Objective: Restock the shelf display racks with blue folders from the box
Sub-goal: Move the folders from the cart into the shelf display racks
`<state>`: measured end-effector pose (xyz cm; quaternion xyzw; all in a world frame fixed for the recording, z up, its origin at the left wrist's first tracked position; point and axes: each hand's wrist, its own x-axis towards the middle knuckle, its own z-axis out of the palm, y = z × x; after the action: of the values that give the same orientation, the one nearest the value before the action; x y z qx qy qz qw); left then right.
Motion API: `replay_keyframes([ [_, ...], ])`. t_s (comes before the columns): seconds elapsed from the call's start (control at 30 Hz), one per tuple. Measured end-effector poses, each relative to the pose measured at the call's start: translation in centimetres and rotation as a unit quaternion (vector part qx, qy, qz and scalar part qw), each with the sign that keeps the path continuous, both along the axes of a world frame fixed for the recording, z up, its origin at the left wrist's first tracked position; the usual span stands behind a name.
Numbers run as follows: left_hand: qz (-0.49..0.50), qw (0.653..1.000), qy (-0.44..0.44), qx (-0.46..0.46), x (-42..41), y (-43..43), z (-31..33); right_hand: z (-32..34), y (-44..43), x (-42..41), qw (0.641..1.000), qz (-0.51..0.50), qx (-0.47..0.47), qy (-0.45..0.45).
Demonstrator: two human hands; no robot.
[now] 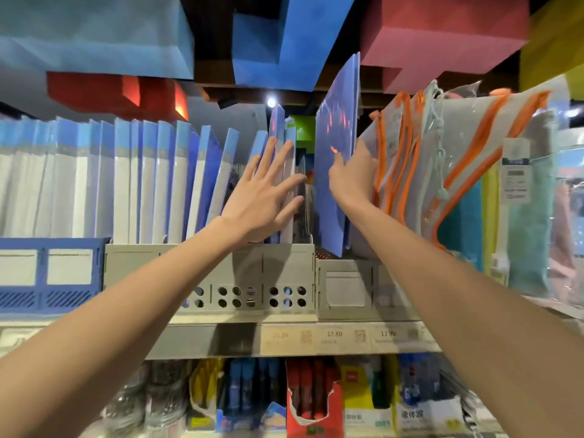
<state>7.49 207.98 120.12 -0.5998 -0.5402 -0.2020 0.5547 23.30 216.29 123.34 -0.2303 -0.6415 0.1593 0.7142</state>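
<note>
Left hand (pixel 265 197), fingers spread flat, presses the shelved folders (pixel 177 178) aside in the grey rack (pixel 208 263). Right hand (pixel 350 175) pinches the blue folder (pixel 331 210), tilted over the gap. Lower it upright, bottom edge first

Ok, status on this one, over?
Left hand flat against shelved folders. Right hand grips blue folder, tilted above grey rack. Zip pouches crowd its right.

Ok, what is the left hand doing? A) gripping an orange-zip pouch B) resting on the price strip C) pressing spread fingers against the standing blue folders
C: the left hand lies open and spread against the standing blue folders in the grey rack.
</note>
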Motion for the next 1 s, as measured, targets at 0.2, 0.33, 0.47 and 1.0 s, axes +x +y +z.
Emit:
replay_keyframes([
  [0.2,0.006,1.000,-0.006,-0.007,-0.2,-0.3,-0.1,-1.0,-0.5,0.1,1.000,-0.014,0.003,0.002],
  [0.33,0.018,1.000,-0.011,-0.011,-0.1,-0.3,-0.1,-1.2,-1.0,0.4,1.000,-0.010,-0.004,0.013],
  [0.47,0.011,1.000,-0.020,-0.014,-0.1,-0.2,-0.1,-1.4,-1.3,0.5,0.999,-0.016,-0.027,0.026],
  [1.0,-0.007,1.000,-0.017,-0.017,-0.4,-0.1,-0.2,-1.6,-1.0,-1.1,0.992,-0.112,0.055,-0.014],
])
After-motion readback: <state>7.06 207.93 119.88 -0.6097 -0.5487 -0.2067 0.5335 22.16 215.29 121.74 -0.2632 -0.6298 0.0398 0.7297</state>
